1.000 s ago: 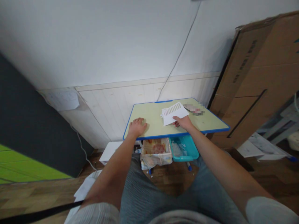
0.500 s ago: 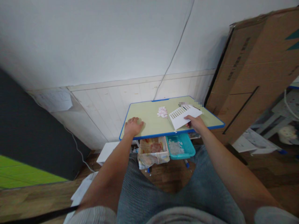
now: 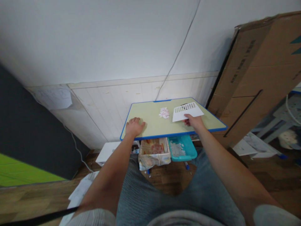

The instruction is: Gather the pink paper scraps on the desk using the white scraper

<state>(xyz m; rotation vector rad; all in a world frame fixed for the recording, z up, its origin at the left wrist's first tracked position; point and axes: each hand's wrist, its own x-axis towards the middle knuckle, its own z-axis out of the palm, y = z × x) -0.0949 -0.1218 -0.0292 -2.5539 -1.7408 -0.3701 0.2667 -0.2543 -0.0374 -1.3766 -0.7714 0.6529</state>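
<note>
My left hand (image 3: 134,127) rests flat on the left part of the pale yellow tabletop (image 3: 151,125), fingers spread, holding nothing. In my right hand (image 3: 194,121) is a white card with a row of slots cut along its far side (image 3: 185,115); the thumb lies on top and the fingers curl beneath. The card is over the right part of the tabletop. Between the hands, toward the back, lies a small pile of white and pinkish paper pieces (image 3: 164,113). A dark thin object, partly covered by the card, shows behind it.
Below the table's front edge sit a cloth-lined basket (image 3: 154,160) and a turquoise tray (image 3: 188,154) with whitish bits inside. A tall cardboard box (image 3: 254,72) leans on the wall at right. A cable (image 3: 178,51) runs down the wall behind the table.
My right hand has turned the slotted card, so its near corner has lifted back from the table's front edge. My left hand stays in place on the tabletop.
</note>
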